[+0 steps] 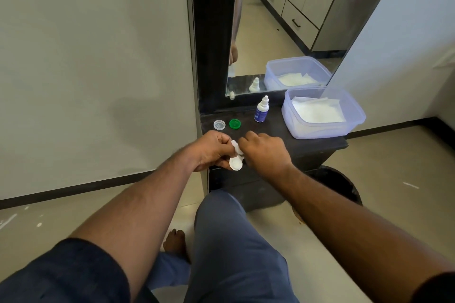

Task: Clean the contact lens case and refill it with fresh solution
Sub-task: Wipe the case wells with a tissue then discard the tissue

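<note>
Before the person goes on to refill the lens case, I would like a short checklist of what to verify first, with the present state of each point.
1. Both caps off the case: ok. The clear cap and the green cap lie apart on the dark shelf.
2. Case held firmly: ok. The left hand grips the white lens case; the right hand works at it.
3. Wells clean and dry: cannot tell, the hands hide most of the case.
4. Solution bottle within reach: ok, upright behind the hands.
5. Bottle opened: not ok, its tip looks closed.
6. Tissues ready: ok, white sheets lie in the plastic container.
</note>
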A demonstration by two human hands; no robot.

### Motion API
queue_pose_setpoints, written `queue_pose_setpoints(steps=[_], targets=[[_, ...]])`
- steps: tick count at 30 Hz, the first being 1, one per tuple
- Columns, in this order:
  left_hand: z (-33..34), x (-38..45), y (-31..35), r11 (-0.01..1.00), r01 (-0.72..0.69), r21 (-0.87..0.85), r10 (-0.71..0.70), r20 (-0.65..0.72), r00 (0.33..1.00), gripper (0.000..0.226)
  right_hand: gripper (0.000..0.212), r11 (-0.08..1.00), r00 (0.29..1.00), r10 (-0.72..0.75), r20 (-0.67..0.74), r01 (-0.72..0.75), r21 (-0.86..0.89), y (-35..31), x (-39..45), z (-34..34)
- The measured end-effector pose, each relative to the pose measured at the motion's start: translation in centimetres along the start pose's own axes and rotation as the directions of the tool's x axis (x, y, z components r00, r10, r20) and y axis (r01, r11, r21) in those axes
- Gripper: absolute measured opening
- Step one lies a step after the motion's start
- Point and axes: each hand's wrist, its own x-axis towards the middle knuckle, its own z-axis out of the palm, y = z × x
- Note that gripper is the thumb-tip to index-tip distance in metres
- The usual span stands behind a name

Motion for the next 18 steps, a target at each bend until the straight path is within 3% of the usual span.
queue_pose_setpoints(steps=[2, 3, 4, 6, 8, 10, 11, 13, 16, 18], targets=[[-0.1, 0.1, -0.1, 1.0, 0.008, 0.001, -0.008, 0.006, 1.0, 0.006, 0.012, 0.964, 0.98, 0.195, -0.05, -0.182, 0.195, -0.3, -0.4, 1.5], [-0.1, 0.2, -0.2, 1.0, 0.003, 0.002, -0.003, 0.001, 1.0, 0.009, 0.01, 0.886, 0.941, 0.337, -0.031, -0.306, 0.347, -0.5, -0.5, 2.1], [-0.1, 0.2, -0.3, 1.0, -0.001, -0.002, 0.001, -0.001, 1.0, 0.015, 0.018, 0.753, 0.894, 0.446, 0.038, -0.398, 0.524, -0.7, -0.5, 2.4], [0.0, 0.3, -0.5, 1.0, -0.022, -0.011, 0.022, 0.017, 1.0, 0.013, 0.029, 0.381, 0.846, 0.502, 0.178, -0.402, 0.832, -0.6, -0.5, 2.3], [-0.1, 0.3, -0.7, 0.998, -0.041, -0.041, 0.042, 0.027, 0.999, 0.013, 0.022, 0.067, 0.848, 0.468, 0.25, -0.316, 0.946, -0.6, -0.9, 1.0], [-0.2, 0.4, -0.9, 0.998, -0.041, -0.054, 0.042, 0.018, 0.999, 0.015, 0.013, -0.116, 0.804, 0.507, 0.312, -0.295, 0.949, 0.2, -1.3, 0.2], [-0.2, 0.4, -0.9, 0.998, -0.044, -0.054, 0.045, 0.01, 0.999, 0.018, 0.014, -0.146, 0.773, 0.547, 0.321, -0.29, 0.946, 0.9, -1.5, -0.1], [-0.1, 0.4, -0.9, 0.998, -0.047, -0.051, 0.048, 0.004, 0.999, 0.019, 0.02, -0.095, 0.716, 0.638, 0.283, -0.292, 0.952, 2.5, -1.5, 0.0], [0.0, 0.3, -0.8, 0.998, -0.043, -0.036, 0.043, 0.001, 0.999, 0.015, 0.025, 0.145, 0.712, 0.68, 0.172, -0.361, 0.921, 4.0, -1.0, 0.2], [0.0, 0.3, -0.8, 0.999, -0.034, -0.025, 0.034, 0.01, 0.999, 0.013, 0.025, 0.369, 0.8, 0.598, 0.056, -0.337, 0.866, 3.9, -0.5, 0.2]])
